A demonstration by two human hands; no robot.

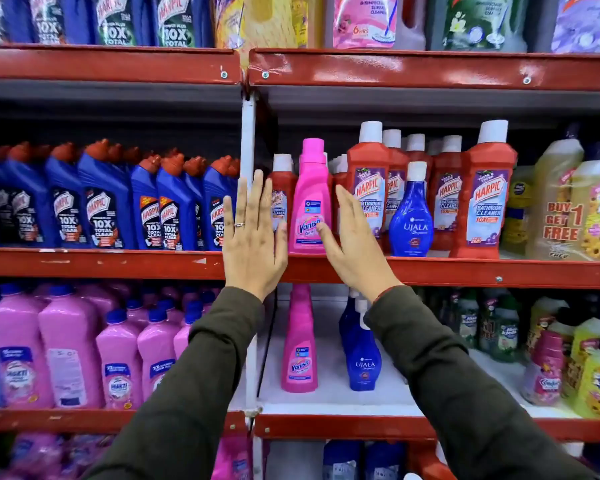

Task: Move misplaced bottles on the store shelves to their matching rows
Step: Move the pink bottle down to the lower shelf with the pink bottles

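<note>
Red metal store shelves fill the view, split by a white upright (247,140) into a left and a right bay. On the middle shelf (465,271) of the right bay a pink Vanish bottle (309,199) stands upright at the front edge, among red Harpic bottles (482,195) with white caps. It has a pink cap, a waisted neck and a pink label low on its front. A blue Ujala bottle (411,216) also stands at the front of that row, a little to the right, with a red bottle between the two. There is dark open room above the caps, under the next shelf.

Both hands are open, fingers stretched and spread, grasping nothing. The left hand (253,237), with a ring, is raised flat just left of the Vanish bottle, in front of the upright; its thumb tip is at the bottle's left edge, though contact is unclear. The right hand (355,244) is just right of the bottle, its thumb tip at the label.

On the shelf below, a second Vanish (299,344) and a second Ujala (361,355) stand on a white board (329,393) with bare room around them.
</note>
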